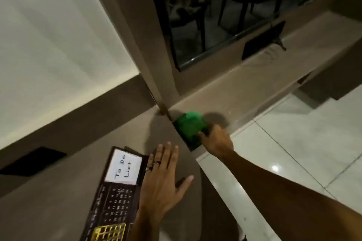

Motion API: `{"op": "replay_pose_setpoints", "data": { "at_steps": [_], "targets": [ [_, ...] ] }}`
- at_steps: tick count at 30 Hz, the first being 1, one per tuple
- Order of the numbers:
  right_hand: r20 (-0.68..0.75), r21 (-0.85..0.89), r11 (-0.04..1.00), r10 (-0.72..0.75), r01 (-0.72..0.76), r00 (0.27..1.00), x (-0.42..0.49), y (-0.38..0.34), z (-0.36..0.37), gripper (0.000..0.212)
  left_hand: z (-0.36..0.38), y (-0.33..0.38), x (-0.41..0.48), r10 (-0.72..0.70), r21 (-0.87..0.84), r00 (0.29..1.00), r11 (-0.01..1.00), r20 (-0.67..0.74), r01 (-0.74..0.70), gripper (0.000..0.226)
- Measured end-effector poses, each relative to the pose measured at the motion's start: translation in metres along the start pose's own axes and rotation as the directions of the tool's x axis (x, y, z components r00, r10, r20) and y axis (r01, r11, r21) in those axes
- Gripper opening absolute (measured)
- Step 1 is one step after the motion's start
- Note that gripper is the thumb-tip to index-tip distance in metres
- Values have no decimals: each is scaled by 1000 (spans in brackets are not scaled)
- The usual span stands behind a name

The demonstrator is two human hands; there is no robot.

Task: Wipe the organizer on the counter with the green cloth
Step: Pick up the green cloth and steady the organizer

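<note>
A dark brown organizer (115, 197) lies flat on the brown counter (58, 201), bottom centre, with a white "To Do List" card, a calendar grid and a yellow panel. My left hand (162, 182) hovers flat beside its right edge, fingers spread, holding nothing. The green cloth (189, 125) sits bunched on the counter near the corner where two counters meet. My right hand (214, 141) reaches across and pinches the cloth's near right edge.
A black rectangular object (33, 160) lies on the counter at the left. Another dark item (262, 42) stands on the far counter under a dark glass window (215, 15). Glossy white floor tiles (303, 143) fill the right side.
</note>
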State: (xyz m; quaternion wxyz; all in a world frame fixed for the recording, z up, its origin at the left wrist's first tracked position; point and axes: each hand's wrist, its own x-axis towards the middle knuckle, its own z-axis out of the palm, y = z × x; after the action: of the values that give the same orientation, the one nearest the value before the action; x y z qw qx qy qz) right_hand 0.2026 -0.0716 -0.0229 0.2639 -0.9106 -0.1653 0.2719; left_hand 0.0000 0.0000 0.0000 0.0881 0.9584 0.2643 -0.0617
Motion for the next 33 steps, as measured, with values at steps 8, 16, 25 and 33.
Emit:
{"op": "replay_pose_setpoints", "data": {
  "at_steps": [8,16,25,33],
  "targets": [
    [-35,175,929,336,-325,941,26,-8,46,84,53,-2,11,7,11,1000,1000,-3,-7,93],
    [-26,449,889,111,-88,993,18,-22,44,46,52,-2,13,-6,5,1000,1000,21,6,93],
    [90,891,443,43,-100,995,-36,-32,-15,32,24,-7,14,40,-3,995,999,96,-40,96],
    [138,926,370,-170,-67,976,-131,-46,-4,44,-72,-37,-71,-87,-48,968,996,-236,78,88]
  ]
}}
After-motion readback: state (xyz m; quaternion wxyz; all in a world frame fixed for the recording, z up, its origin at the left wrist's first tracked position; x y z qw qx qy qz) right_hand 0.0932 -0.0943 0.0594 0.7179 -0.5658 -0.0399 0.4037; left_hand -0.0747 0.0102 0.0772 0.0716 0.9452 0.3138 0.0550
